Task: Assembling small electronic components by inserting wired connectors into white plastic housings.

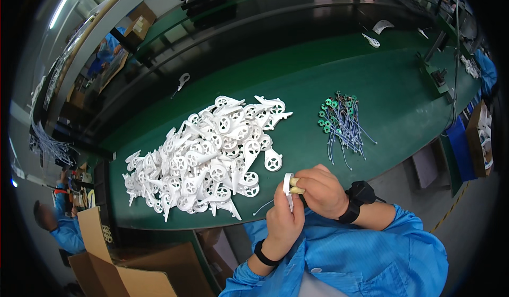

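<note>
My left hand (284,220) is closed on a white plastic part (288,183) with a round ring-like head, held upright just off the front edge of the green table. My right hand (324,192) pinches at the ring from the other side. Yellowish covers sit on its fingertips, and whatever may lie between them is hidden. A thin pale wire (262,208) sticks out to the left beside my left hand. Left of my hands lies a big heap of similar white parts (207,154), with spoked round heads and tapering arms. A bunch of thin wires with small green ring-shaped pieces (342,122) lies farther back, to the right.
The green table (297,122) has a dark raised back. One white part (183,81) lies apart at the back left, another (371,41) at the back right. Open cardboard boxes (98,238) stand at the lower left. A co-worker in blue (63,233) is at the left.
</note>
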Tool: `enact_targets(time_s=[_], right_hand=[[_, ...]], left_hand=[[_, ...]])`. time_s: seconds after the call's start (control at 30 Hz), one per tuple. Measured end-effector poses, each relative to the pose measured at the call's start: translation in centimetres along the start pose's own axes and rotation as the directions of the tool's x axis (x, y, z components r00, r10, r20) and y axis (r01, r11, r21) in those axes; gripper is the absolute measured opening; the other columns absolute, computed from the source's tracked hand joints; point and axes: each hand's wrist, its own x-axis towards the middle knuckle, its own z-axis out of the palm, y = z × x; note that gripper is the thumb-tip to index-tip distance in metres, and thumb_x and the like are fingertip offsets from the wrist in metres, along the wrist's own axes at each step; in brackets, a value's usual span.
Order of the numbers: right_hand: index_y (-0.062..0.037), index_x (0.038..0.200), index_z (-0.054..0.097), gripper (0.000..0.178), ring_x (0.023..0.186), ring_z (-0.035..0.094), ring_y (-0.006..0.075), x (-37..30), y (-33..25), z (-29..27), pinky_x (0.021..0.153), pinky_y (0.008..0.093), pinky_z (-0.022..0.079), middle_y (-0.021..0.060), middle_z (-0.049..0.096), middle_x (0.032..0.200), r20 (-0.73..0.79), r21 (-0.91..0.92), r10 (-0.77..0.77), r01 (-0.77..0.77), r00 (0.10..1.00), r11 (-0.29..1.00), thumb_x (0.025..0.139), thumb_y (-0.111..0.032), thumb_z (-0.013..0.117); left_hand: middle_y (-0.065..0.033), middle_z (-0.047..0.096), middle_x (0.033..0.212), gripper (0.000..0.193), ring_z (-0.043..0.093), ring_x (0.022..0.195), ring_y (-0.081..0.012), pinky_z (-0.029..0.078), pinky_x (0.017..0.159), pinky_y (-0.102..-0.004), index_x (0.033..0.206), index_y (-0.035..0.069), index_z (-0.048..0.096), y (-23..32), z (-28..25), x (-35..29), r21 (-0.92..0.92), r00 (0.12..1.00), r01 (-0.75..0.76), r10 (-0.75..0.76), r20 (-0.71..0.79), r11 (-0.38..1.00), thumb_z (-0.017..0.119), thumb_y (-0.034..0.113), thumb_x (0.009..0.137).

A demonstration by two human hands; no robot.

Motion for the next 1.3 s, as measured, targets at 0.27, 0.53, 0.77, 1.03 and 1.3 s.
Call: enact_targets(time_s=[0.27,0.53,0.77,1.03,1.3], right_hand=[[-0.0016,0.094,0.058,0.025,0.079,0.058,0.031,0.0,0.4,0.2,0.067,0.0367,0.045,0.0121,0.06,0.091,0.141,0.119,0.145,-0.162,0.979,0.979,0.071,0.007,0.063],[-0.0013,0.092,0.056,0.017,0.079,0.054,0.0326,0.2,0.8,0.2,0.069,0.0382,0.042,0.0125,0.055,0.086,0.172,0.18,0.164,-0.195,0.971,0.964,0.075,0.002,0.059],[-0.0011,0.093,0.057,0.017,0.079,0.053,0.0327,0.0,0.6,0.1,0.071,0.0384,0.041,0.0122,0.053,0.085,0.223,0.15,0.149,-0.185,0.963,0.971,0.076,0.004,0.056],[-0.0038,0.097,0.058,0.023,0.086,0.054,0.0302,0.6,0.9,-0.2,0.077,0.0374,0.039,0.0107,0.054,0.089,0.37,0.158,0.209,-0.284,0.905,0.946,0.076,0.004,0.053],[-0.0033,0.109,0.059,0.026,0.087,0.054,0.0267,2.3,-1.3,-1.1,0.079,0.0358,0.038,0.0091,0.055,0.092,0.301,0.105,0.219,-0.261,0.928,0.96,0.082,-0.002,0.057]], left_hand=[[-0.024,0.064,0.081,0.046,0.066,0.065,-0.0375,0.051,0.053,-0.0418,0.13,-0.006,0.036,-0.7,0.1,0.0,0.016,0.996,-0.078,0.078,0.036,0.997,0.054,0.006,0.089],[-0.0221,0.064,0.089,0.04,0.067,0.072,-0.0327,0.051,0.059,-0.0375,0.127,-0.004,0.037,-0.9,-0.5,-0.2,0.01,0.988,0.063,-0.064,0.144,0.998,0.052,0.005,0.091],[-0.0237,0.063,0.087,0.043,0.067,0.071,-0.0331,0.051,0.058,-0.038,0.129,-0.005,0.035,-0.9,-0.8,-0.4,-0.007,0.981,0.064,-0.061,0.182,0.998,0.052,0.006,0.09],[-0.0215,0.063,0.078,0.045,0.064,0.061,-0.0338,0.049,0.051,-0.0388,0.128,-0.007,0.033,-3.1,-0.2,-0.4,-0.13,0.988,0.036,-0.016,0.151,0.991,0.052,0.009,0.091],[-0.0051,0.053,0.081,0.033,0.038,0.045,-0.0018,0.031,0.036,-0.0177,0.127,0.002,0.035,0.3,-2.0,1.1,-0.765,0.919,0.393,-0.25,0.305,0.51,0.044,0.0,0.095]])
